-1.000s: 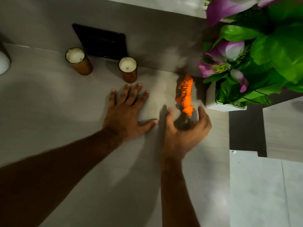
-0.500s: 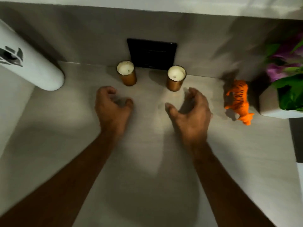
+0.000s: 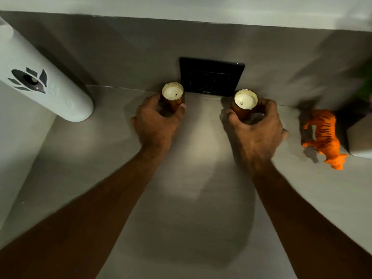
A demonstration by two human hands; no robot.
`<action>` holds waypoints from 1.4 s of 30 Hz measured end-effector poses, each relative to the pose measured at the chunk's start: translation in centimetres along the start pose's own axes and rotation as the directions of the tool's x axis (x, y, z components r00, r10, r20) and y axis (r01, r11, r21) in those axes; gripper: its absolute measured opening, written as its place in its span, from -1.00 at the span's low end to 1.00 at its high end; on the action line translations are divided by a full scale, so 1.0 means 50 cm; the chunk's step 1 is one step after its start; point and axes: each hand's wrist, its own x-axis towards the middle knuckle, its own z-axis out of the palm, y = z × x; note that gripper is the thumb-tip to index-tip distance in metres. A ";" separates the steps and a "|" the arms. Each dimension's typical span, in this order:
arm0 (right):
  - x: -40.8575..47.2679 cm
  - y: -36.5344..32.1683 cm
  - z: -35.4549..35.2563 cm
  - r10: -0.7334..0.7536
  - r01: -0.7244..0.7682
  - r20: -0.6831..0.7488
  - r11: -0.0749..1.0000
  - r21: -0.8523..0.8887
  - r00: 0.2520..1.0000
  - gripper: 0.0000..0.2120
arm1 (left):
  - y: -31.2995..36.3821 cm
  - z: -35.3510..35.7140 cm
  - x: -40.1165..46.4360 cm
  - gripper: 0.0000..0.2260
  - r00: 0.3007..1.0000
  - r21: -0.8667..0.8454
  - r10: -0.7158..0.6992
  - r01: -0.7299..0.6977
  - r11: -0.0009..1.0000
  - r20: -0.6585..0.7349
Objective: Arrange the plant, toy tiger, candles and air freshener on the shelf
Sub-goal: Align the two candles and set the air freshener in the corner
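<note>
Two candles in amber glass jars stand at the back of the grey shelf [image 3: 191, 198]. My left hand [image 3: 156, 122] is wrapped around the left candle [image 3: 173, 93]. My right hand [image 3: 256, 127] grips the right candle [image 3: 246, 100]. An orange toy tiger [image 3: 326, 137] stands at the right, close to the plant's white pot [image 3: 360, 139]; only a blurred bit of green and purple leaves [image 3: 367, 87] shows at the frame edge. The white air freshener [image 3: 40, 83] stands at the far left of the shelf.
A black switch plate [image 3: 211, 77] is set in the back wall between and behind the two candles. A grey side wall [image 3: 18, 137] closes the shelf on the left.
Both hands have moved forward from the shelf surface and closed around the two candles. The view has shifted left, so the air freshener shows more and the plant less.
</note>
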 end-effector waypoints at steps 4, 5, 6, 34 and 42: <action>0.006 0.006 0.000 -0.034 0.034 0.012 0.999 0.024 0.999 -0.42 | 0.005 0.001 -0.001 -0.43 1.000 -0.043 0.012 -0.012 0.999 0.012; 0.007 0.006 -0.001 -0.045 0.045 0.023 0.999 0.022 0.999 -0.41 | 0.005 0.000 0.000 -0.44 1.000 -0.041 0.012 -0.011 0.999 0.014; 0.007 0.006 -0.001 -0.050 0.050 0.032 0.999 0.018 0.998 -0.41 | 0.005 0.001 0.001 -0.45 1.000 -0.034 0.012 -0.012 0.999 0.012; -0.277 -0.139 0.123 -0.488 0.800 0.769 0.598 -0.049 0.413 -0.39 | -0.118 -0.245 -0.014 -0.37 0.853 -0.105 -0.189 0.157 0.982 -0.486; -0.275 -0.168 0.218 -0.399 0.804 0.777 0.552 -0.220 0.487 -0.23 | -0.140 -0.252 0.096 -0.13 0.821 -0.340 -0.324 0.170 0.925 -0.470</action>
